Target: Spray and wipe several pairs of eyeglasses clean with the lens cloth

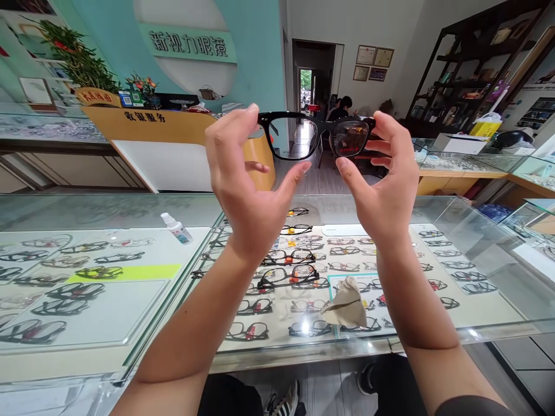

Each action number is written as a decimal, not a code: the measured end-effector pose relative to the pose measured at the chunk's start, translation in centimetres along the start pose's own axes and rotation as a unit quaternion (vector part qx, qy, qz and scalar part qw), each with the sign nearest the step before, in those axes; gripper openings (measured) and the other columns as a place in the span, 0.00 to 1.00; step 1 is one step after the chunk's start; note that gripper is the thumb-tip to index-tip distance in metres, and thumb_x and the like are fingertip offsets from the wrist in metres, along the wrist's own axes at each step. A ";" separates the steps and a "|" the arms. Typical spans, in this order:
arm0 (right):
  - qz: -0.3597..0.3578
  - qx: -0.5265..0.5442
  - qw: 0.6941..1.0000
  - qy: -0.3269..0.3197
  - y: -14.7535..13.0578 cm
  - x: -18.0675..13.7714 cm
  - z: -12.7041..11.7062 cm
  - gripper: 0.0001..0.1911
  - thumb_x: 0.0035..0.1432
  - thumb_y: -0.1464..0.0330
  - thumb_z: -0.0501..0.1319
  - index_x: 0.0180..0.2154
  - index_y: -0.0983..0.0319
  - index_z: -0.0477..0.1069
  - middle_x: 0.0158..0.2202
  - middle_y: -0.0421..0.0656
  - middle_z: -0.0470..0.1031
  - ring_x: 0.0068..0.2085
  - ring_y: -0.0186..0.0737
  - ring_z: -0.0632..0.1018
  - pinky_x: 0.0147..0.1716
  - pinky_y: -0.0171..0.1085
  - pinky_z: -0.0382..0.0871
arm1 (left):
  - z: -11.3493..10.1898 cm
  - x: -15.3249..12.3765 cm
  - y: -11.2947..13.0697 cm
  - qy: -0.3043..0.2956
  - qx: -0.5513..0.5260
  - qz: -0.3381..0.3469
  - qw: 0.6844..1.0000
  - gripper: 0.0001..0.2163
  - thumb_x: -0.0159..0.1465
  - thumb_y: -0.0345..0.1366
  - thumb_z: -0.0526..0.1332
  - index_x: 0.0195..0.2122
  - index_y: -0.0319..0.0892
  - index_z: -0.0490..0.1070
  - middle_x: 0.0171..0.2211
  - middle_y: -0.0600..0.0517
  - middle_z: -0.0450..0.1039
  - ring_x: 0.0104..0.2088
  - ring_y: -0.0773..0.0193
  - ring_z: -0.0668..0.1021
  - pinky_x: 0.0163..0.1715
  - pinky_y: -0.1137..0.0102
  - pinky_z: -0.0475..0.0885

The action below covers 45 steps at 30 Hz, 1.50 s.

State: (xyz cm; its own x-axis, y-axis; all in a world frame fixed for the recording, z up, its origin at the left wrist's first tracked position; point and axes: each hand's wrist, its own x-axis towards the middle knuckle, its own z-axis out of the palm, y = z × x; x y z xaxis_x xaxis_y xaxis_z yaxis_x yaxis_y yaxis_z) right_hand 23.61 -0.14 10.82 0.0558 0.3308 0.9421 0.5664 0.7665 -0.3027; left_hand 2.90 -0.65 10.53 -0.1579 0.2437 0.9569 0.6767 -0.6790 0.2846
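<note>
I hold a pair of black-framed glasses (318, 137) up in front of me with both hands, lenses facing away. My left hand (247, 179) pinches the left end of the frame with fingertips on top and thumb under the lens. My right hand (384, 173) grips the right end the same way. Below my hands lies a glass display counter (477, 323). On its glass top rest two loose pairs of glasses (288, 267) and a crumpled beige cleaning cloth (347, 303).
A small white spray bottle (176, 227) lies on the counter to the left. Several rows of frames sit under the glass. A yellow-topped reception desk (173, 147) stands behind, a dark shelf unit (472, 69) at the right. A person (342, 107) sits far back.
</note>
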 end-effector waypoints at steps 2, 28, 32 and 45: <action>-0.003 -0.004 1.000 0.009 -0.1 0.0 0.1 0.32 0.68 0.53 0.69 0.69 0.46 0.64 0.67 0.49 0.71 0.65 0.61 0.77 0.63 0.66 0.77 | 0.1 0.0 -0.1 0.001 -0.003 0.002 1.000 0.33 0.67 0.54 0.73 0.69 0.59 0.62 0.69 0.44 0.66 0.68 0.47 0.75 0.41 0.59 0.86; -0.018 -0.057 0.998 0.030 -0.9 0.0 0.4 0.36 0.69 0.47 0.62 0.73 0.44 0.59 0.62 0.50 0.65 0.64 0.61 0.72 0.58 0.67 0.76 | 1.9 1.0 -4.7 -0.096 -0.172 -0.077 0.977 0.38 0.60 0.71 0.69 0.66 0.62 0.67 0.59 0.47 0.77 0.57 0.43 0.82 0.42 0.52 0.82; -0.008 -0.068 0.997 0.036 -1.1 0.0 0.3 0.34 0.69 0.47 0.63 0.71 0.46 0.62 0.61 0.52 0.65 0.64 0.61 0.72 0.59 0.66 0.76 | 1.9 0.9 -4.3 -0.097 -0.150 -0.080 0.981 0.34 0.62 0.71 0.66 0.64 0.62 0.67 0.57 0.47 0.78 0.56 0.46 0.83 0.40 0.56 0.83; 0.032 -0.020 0.999 -0.039 -0.1 -0.1 0.4 0.30 0.72 0.44 0.59 0.68 0.48 0.68 0.59 0.50 0.74 0.60 0.58 0.78 0.59 0.66 0.77 | 1.1 0.2 -2.0 0.003 -0.080 -0.048 0.996 0.32 0.65 0.62 0.70 0.66 0.60 0.66 0.62 0.47 0.73 0.60 0.43 0.78 0.47 0.50 0.79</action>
State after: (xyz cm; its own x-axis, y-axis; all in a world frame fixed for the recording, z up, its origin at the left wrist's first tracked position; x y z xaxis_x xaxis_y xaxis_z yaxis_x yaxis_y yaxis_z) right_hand 23.22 -0.07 10.75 0.0307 0.4214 0.9064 0.5959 0.7203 -0.3551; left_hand 2.30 1.52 10.13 -0.2205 0.3099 0.9249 0.5356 -0.7540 0.3803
